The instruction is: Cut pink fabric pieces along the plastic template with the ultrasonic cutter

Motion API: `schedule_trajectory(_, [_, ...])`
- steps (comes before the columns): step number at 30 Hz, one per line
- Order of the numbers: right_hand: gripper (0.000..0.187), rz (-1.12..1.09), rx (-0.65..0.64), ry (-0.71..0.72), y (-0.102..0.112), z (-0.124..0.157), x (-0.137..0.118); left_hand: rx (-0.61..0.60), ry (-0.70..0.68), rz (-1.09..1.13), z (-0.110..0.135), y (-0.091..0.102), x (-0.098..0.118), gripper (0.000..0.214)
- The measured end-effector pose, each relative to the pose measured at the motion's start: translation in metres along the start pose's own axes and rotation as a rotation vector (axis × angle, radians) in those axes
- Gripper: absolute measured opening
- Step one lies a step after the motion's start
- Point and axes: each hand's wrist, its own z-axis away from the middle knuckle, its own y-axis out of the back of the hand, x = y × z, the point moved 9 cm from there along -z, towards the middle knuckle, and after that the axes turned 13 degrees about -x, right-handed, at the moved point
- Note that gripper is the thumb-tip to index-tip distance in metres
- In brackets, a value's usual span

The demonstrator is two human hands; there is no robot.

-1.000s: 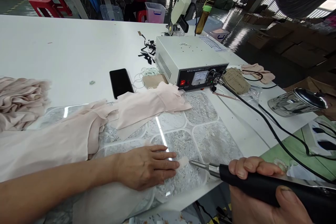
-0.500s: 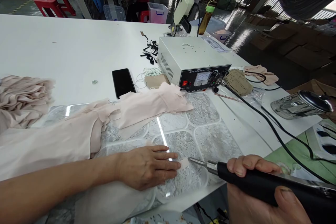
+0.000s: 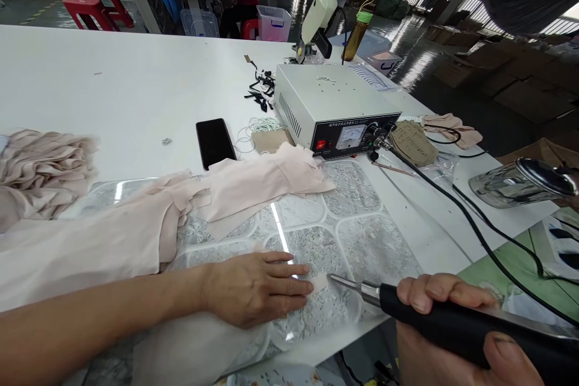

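My left hand [image 3: 256, 289] lies flat on the patterned glass plate [image 3: 362, 241], fingers stretched out, pinning the end of a small pale pink fabric tab [image 3: 319, 282]. My right hand [image 3: 456, 338] is wrapped round the black handle of a corded cutting tool [image 3: 452, 322]. The tool's metal tip [image 3: 337, 279] touches the tab just beyond my left fingertips. Pale pink fabric pieces [image 3: 262, 184] spread across the plate behind my left arm.
A white control box [image 3: 332, 108] with a meter stands behind the plate, its black cable [image 3: 474, 229] running to the tool. A black phone [image 3: 216, 142], a fabric heap [image 3: 40, 169], a steel pot [image 3: 520, 181] and a bottle [image 3: 358, 33] surround the spot. A person sits far behind.
Almost nothing has moved. Both hands stay in place, with the tool tip resting at the tab; only the view has shifted slightly.
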Motion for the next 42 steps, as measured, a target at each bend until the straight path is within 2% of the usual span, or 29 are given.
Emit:
schedule_trajectory(13, [0.021, -0.029, -0.031, -0.002, -0.002, 0.0, 0.002, 0.022, -0.001, -0.05, 0.003, 0.002, 0.002, 0.029])
schedule_trajectory(19, [0.022, -0.049, -0.066, -0.003, -0.014, 0.001, -0.002, 0.013, 0.003, -0.052, 0.003, 0.0, 0.002, 0.03])
schedule_trajectory(26, [0.022, -0.095, -0.169, -0.037, -0.029, 0.009, 0.006, 0.003, -0.01, -0.045, 0.002, 0.0, 0.002, 0.03])
schedule_trajectory(37, [0.017, -0.046, -0.186, -0.028, -0.037, 0.001, 0.002, 0.017, -0.011, -0.024, 0.002, 0.001, 0.002, 0.029])
schedule_trajectory(42, [0.02, -0.061, -0.17, -0.018, -0.033, 0.005, -0.002, 0.024, -0.019, -0.029, 0.002, 0.002, 0.003, 0.03])
